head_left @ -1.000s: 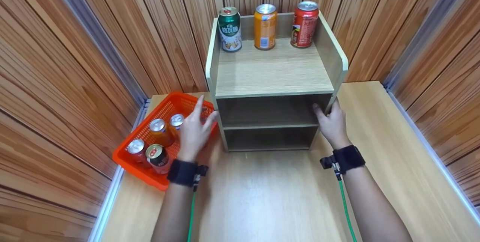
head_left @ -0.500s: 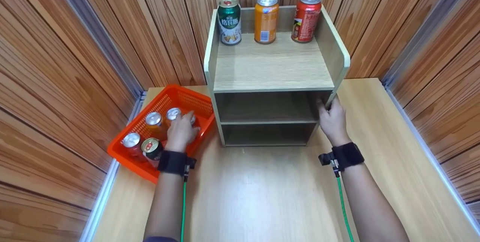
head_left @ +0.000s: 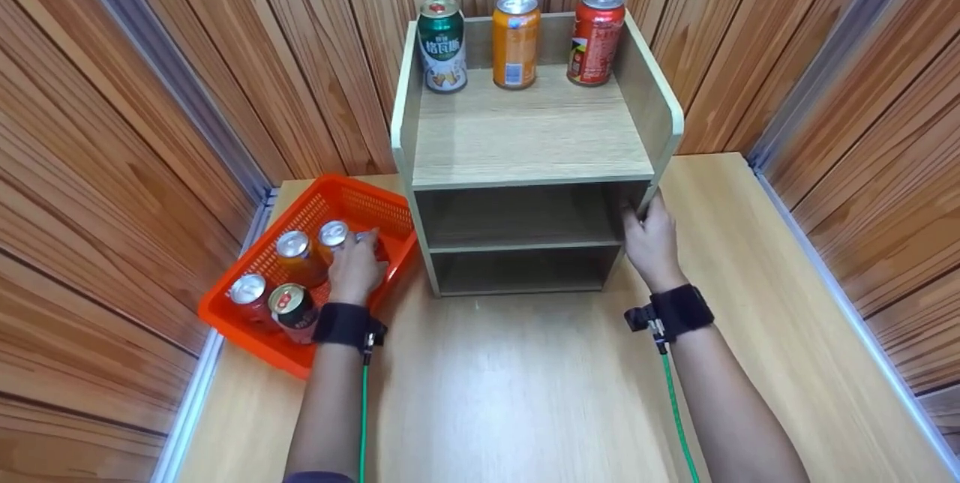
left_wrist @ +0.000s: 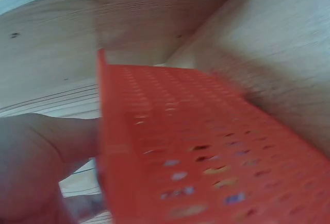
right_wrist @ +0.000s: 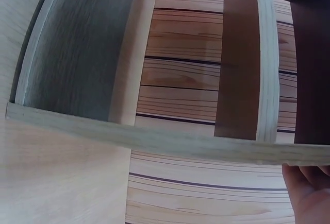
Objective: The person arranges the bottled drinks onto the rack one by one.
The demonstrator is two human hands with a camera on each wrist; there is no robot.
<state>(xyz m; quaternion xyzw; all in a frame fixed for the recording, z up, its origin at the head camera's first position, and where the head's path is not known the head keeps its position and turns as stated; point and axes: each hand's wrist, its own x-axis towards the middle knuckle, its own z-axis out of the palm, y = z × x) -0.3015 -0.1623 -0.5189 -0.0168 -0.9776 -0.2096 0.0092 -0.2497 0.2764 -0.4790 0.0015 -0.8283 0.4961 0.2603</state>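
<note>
At the far left an orange plastic basket [head_left: 255,318] sits on the wooden table [head_left: 525,393], tight against the left side of the wooden shelf unit [head_left: 525,138]. Upright drink cans stand inside the basket: a silver-topped one [head_left: 248,291] at the near left, a dark can with a red and gold top [head_left: 291,304] beside it, an orange can [head_left: 295,252] behind them, and another silver-topped can [head_left: 333,233] further back. The left hand [head_left: 355,269] is down in the basket with its fingers curled over a can [head_left: 370,240] near the basket's right wall; that can is mostly hidden under the hand. On the unit's top shelf, along the back, stand a green can [head_left: 441,44], an orange can [head_left: 516,40] and a red can [head_left: 595,37]. The right hand [head_left: 649,239] grips the front edge of the unit's right side panel, thumb inside the upper compartment, fingers wrapped round the panel.
</note>
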